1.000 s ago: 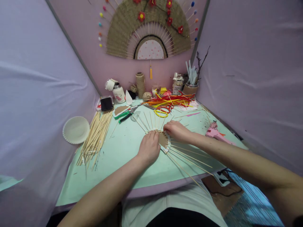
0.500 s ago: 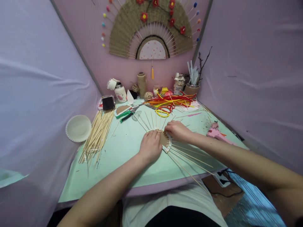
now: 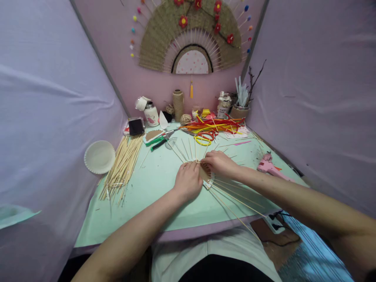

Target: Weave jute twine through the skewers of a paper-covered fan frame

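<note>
A brown cardboard fan base (image 3: 205,172) with a white scalloped edge lies on the table, and thin bamboo sticks (image 3: 239,199) spread outward from it. My left hand (image 3: 188,180) rests over its left part, fingers bent and pressing it down. At the upper edge, my right hand (image 3: 220,163) has its fingertips pinched together close to the sticks. A short pale strip shows between the two hands; what exactly the right fingertips grip is too small to make out.
Left lie a heap of bamboo sticks (image 3: 123,166) and a paper plate (image 3: 100,157). Green-handled pliers (image 3: 160,142), scissors (image 3: 204,138) and red and yellow pipe cleaners (image 3: 217,125) lie behind. A pink glue gun (image 3: 268,164) sits right, beyond my forearm. A finished fan (image 3: 190,43) hangs on the wall.
The view has shifted slightly, so everything appears a little further right. My right fingertips have moved slightly relative to the fan base's upper edge; the left hand keeps its hold.
</note>
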`<act>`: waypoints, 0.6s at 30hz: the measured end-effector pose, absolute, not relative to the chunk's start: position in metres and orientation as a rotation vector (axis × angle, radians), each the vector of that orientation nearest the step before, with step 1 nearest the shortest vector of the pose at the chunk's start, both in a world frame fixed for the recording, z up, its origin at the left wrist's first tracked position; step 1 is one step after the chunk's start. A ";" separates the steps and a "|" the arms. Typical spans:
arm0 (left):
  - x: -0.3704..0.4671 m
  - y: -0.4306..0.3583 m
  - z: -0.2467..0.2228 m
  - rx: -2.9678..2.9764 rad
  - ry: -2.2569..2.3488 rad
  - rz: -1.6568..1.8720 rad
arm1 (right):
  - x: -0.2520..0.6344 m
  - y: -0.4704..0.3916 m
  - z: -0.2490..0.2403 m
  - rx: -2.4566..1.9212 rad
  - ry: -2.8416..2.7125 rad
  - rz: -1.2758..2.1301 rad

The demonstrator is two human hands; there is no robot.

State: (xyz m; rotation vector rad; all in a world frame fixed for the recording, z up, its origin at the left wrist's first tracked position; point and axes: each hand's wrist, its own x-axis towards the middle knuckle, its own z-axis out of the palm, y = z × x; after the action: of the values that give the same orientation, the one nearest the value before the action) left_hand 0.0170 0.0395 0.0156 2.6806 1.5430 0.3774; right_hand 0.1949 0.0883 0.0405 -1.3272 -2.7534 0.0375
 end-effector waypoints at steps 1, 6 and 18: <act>0.017 0.040 0.016 2.679 1.542 0.372 | 0.195 0.088 0.039 -1.309 -2.763 0.044; 0.015 0.040 0.017 2.689 1.531 0.386 | 0.193 0.086 0.036 -1.248 -2.836 0.010; 0.014 0.039 0.018 2.682 1.523 0.419 | 0.188 0.084 0.043 -1.265 -2.879 -0.022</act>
State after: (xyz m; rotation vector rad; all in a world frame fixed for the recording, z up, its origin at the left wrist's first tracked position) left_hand 0.0143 0.0390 0.0175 2.6823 1.5232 0.4192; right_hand 0.1882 0.0842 0.0433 -1.2648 -2.8791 -0.0217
